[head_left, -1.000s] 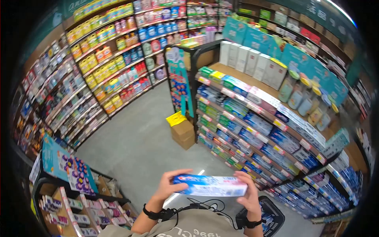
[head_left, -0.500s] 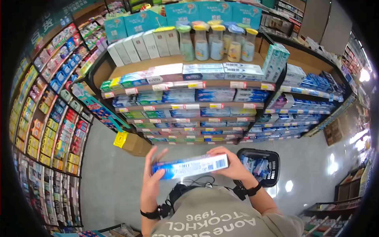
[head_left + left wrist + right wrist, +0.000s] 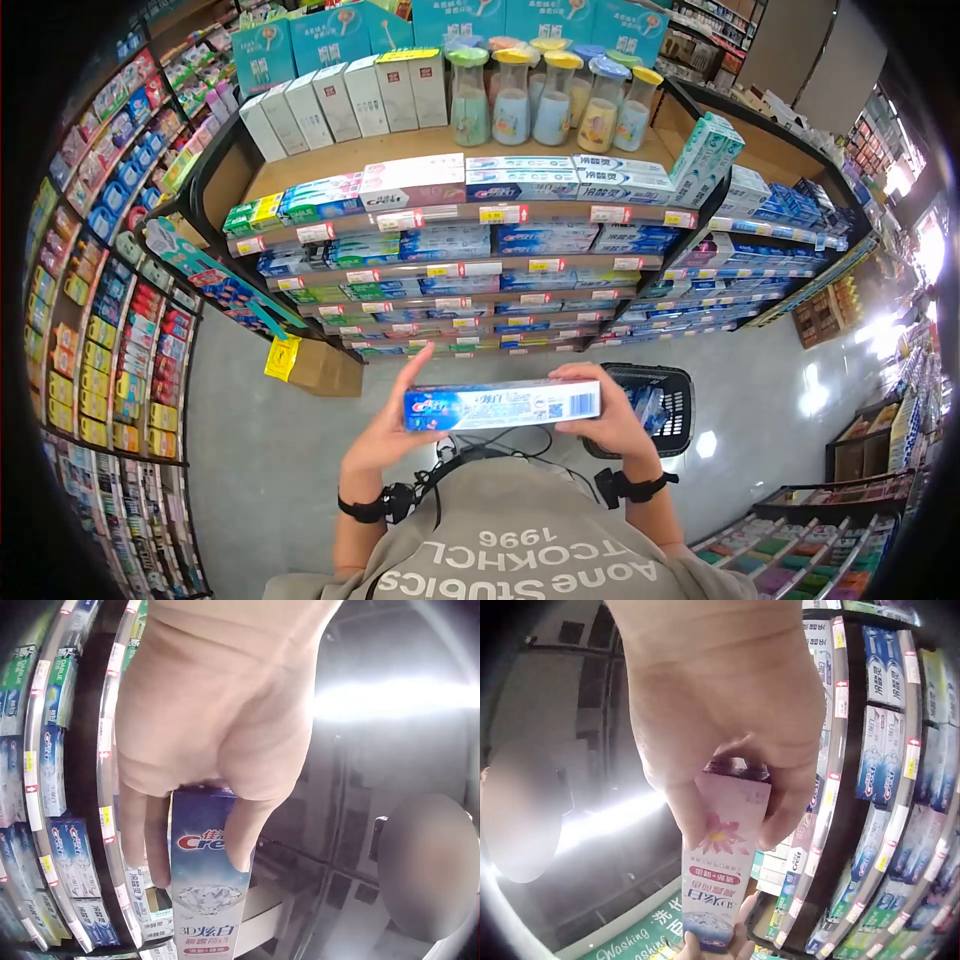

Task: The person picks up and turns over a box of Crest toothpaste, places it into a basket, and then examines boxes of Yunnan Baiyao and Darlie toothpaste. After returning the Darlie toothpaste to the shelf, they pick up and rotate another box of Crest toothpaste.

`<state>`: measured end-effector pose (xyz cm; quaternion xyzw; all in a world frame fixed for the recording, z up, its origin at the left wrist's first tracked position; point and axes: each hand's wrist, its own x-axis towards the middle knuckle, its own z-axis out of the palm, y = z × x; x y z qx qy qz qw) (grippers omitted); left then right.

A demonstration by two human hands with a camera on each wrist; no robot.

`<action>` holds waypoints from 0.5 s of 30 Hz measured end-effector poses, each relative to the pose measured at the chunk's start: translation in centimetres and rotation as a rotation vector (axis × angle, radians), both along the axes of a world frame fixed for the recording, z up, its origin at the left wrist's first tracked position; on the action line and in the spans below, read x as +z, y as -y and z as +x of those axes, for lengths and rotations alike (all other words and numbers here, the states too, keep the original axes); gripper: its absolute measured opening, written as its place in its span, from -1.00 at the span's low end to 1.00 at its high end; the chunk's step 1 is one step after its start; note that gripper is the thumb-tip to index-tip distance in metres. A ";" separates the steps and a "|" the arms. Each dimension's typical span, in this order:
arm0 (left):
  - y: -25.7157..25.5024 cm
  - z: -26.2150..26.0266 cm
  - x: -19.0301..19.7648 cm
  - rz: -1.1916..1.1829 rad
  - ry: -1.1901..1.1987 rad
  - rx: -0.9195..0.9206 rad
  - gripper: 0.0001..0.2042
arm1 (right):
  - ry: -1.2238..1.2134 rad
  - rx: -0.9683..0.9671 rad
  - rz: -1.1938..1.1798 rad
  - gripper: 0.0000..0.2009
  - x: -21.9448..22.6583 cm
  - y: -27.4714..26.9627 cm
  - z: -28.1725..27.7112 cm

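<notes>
A long toothpaste box (image 3: 500, 405), blue at one end and white at the other, is held level in front of the chest. My left hand (image 3: 375, 440) grips its blue end, with the index finger raised off it. In the left wrist view, the thumb lies on the printed face of the toothpaste box (image 3: 210, 896) and other fingers run along the opposite side. My right hand (image 3: 618, 425) pinches the white end, near the barcode. The right wrist view shows thumb and fingers on either side of the box (image 3: 724, 862), whose face bears a pink flower.
Ahead stands a shelf unit (image 3: 420, 215) stacked with toothpaste boxes; patterned bottles (image 3: 555, 105) and white cartons (image 3: 365, 95) stand on top. A black shopping basket (image 3: 683, 400) holding packages sits on the floor at right. At left is a cardboard box (image 3: 330, 368) with a yellow label.
The head view has swung right to face the toothpaste shelf squarely. The box, tilted half a second ago, is now level, with a narrower printed side turned up. Both hands still hold it.
</notes>
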<state>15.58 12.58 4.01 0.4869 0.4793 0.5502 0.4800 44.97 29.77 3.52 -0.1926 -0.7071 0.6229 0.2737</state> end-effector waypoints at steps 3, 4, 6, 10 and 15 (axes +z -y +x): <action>-0.6 -2.2 -1.3 0.115 -0.143 0.049 -0.09 | 0.015 -0.045 -0.124 -0.31 -0.1 0.8 -1.4; -1.3 -3.1 -1.6 0.190 -0.221 0.044 -0.14 | -0.002 -0.070 -0.149 -0.29 -0.1 1.0 -1.8; -1.9 -4.4 -2.8 0.162 0.113 0.111 -0.31 | -0.142 -0.039 -0.367 -0.06 -0.8 1.5 -2.7; -3.6 -6.3 -2.1 0.224 0.201 0.164 -0.19 | -0.318 -0.003 -0.452 0.08 1.7 2.1 -5.0; -4.3 -4.9 0.1 0.185 0.337 0.216 -0.16 | -0.306 -0.107 -0.435 0.02 1.9 3.2 -4.4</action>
